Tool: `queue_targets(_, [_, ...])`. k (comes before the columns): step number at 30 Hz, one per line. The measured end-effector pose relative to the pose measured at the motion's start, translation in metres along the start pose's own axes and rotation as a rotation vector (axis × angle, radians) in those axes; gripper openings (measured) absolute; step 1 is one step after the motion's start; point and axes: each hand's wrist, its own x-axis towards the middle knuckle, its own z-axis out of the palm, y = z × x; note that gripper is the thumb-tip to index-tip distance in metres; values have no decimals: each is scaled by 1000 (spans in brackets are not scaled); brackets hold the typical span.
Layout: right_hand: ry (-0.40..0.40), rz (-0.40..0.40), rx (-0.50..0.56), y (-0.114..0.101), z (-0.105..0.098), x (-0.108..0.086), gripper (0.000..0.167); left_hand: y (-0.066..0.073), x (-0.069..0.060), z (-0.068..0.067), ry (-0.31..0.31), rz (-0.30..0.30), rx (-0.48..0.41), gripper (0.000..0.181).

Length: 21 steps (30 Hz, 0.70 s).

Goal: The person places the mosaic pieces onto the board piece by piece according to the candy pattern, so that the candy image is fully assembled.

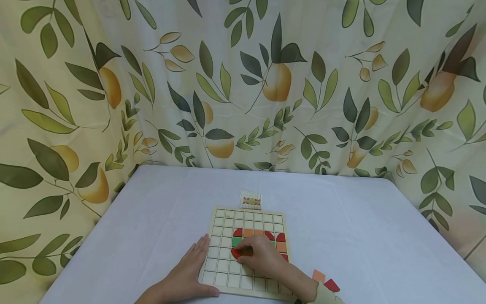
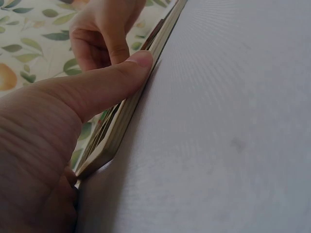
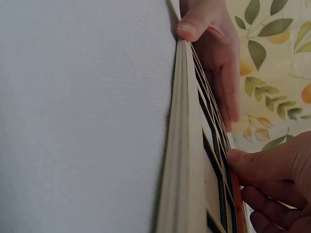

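A wooden grid board [image 1: 223, 266] lies on the table with coloured tiles in its middle and right cells. My left hand [image 1: 186, 270] rests along its left side, fingers straight, thumb [image 2: 116, 80] on the near edge. Over the grid, my right hand [image 1: 262, 255] has curled fingers, with thumb and index finger pinching a red quarter-circle tile [image 1: 235, 253] at its cell. A green tile [image 1: 236, 241] sits just behind that one, and a red rounded tile [image 1: 238, 232] farther back. Orange tiles [image 1: 253, 232] continue that back row. My right hand hides part of the pattern.
A small pattern card [image 1: 250, 200] lies beyond the board's far edge. Beside my right wrist are a loose orange tile [image 1: 319, 276] and a loose red tile [image 1: 332, 285]. A white cloth covers the table [image 1: 159, 211]; a leaf-patterned curtain [image 1: 228, 84] hangs behind.
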Motion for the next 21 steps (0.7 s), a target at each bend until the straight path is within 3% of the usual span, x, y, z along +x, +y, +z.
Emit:
queue_targets(11, [41,-12,22,4,-3,-8,17,2,2,0,-3,-7,4,128])
queue_targets(21, [87,13,13,14,-19,-34,13,3,2,1,3,-18,-4,130])
